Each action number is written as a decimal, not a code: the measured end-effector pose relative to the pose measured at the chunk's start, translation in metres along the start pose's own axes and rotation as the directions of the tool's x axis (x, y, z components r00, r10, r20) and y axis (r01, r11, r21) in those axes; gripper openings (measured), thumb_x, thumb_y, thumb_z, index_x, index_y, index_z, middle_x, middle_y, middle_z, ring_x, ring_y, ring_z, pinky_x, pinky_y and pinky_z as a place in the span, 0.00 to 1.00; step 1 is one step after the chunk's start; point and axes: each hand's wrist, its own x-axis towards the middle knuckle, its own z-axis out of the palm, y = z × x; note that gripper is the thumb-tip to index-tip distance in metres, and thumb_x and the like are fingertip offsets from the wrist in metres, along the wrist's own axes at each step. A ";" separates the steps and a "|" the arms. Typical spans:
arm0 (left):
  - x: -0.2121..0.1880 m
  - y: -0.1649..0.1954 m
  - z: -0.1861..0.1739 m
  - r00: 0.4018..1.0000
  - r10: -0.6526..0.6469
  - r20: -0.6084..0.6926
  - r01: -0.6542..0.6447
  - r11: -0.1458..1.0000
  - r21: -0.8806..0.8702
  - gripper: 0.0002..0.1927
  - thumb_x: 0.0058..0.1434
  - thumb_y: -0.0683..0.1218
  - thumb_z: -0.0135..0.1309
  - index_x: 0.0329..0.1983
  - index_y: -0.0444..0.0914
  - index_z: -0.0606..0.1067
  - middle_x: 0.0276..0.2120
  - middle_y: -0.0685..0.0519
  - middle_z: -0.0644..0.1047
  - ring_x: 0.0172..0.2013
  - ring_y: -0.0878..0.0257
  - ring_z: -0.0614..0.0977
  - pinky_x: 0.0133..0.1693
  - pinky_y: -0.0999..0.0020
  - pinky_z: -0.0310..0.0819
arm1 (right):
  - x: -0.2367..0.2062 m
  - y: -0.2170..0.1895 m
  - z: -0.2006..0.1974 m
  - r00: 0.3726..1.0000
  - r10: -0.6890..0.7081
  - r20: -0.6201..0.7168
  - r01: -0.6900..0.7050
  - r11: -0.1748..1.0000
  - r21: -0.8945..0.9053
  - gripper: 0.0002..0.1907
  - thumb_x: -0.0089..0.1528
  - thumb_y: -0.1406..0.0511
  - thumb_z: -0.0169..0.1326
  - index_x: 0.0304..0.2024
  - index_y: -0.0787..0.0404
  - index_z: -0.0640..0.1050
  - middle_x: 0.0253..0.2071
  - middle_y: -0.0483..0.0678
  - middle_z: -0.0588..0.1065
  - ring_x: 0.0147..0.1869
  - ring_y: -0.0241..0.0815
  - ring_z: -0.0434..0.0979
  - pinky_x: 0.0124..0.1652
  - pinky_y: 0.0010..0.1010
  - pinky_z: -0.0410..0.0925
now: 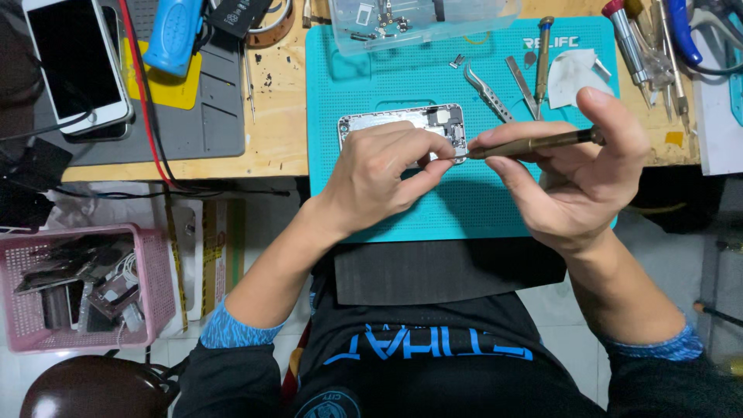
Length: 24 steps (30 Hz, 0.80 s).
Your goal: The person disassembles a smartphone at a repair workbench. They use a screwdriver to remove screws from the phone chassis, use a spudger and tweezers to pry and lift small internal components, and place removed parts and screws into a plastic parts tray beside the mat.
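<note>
Midway, at frame centre, the left hand (383, 174) pins an opened phone chassis (402, 124) on the teal mat (464, 193), while the right hand (576, 166) grips a screwdriver (534, 143), tip at its right edge (removed parts in the clear tray (422, 19) above); internals remain inside.

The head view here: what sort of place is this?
Most likely a phone repair bench. The left hand steadies an opened phone on a teal work mat, the right hand holds a screwdriver, and tweezers lie nearby.
</note>
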 end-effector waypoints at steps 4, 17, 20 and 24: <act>0.000 0.000 0.000 1.000 0.007 0.005 -0.007 1.000 0.003 0.07 0.62 0.39 0.65 0.39 0.37 0.77 0.30 0.52 0.80 0.31 0.59 0.83 0.33 0.64 0.73 | 0.001 -0.002 0.000 1.000 -0.005 0.005 0.005 1.000 -0.002 0.43 0.65 0.85 0.54 0.74 0.57 0.50 0.48 0.71 0.75 0.48 0.59 0.84 0.49 0.40 0.81; -0.001 0.000 0.001 1.000 -0.003 -0.005 0.003 1.000 0.016 0.06 0.62 0.39 0.65 0.39 0.37 0.77 0.29 0.52 0.80 0.30 0.61 0.83 0.32 0.65 0.73 | 0.002 -0.003 0.001 1.000 -0.009 0.012 0.009 1.000 -0.018 0.41 0.63 0.86 0.54 0.68 0.59 0.48 0.48 0.72 0.75 0.51 0.61 0.83 0.48 0.38 0.80; 0.000 0.000 0.001 1.000 -0.005 -0.004 0.005 1.000 0.013 0.06 0.63 0.39 0.65 0.39 0.37 0.78 0.30 0.52 0.80 0.30 0.61 0.83 0.32 0.66 0.73 | 0.002 -0.003 0.000 1.000 -0.017 0.019 0.018 1.000 -0.020 0.41 0.63 0.86 0.53 0.69 0.60 0.49 0.48 0.71 0.75 0.51 0.60 0.83 0.48 0.38 0.80; 0.000 0.002 0.001 1.000 -0.014 -0.010 0.014 1.000 0.010 0.07 0.63 0.40 0.65 0.40 0.37 0.77 0.31 0.52 0.81 0.31 0.62 0.84 0.33 0.66 0.74 | 0.002 -0.003 0.000 1.000 -0.015 0.016 0.015 1.000 -0.013 0.41 0.63 0.85 0.54 0.70 0.60 0.50 0.48 0.71 0.75 0.48 0.59 0.84 0.48 0.37 0.81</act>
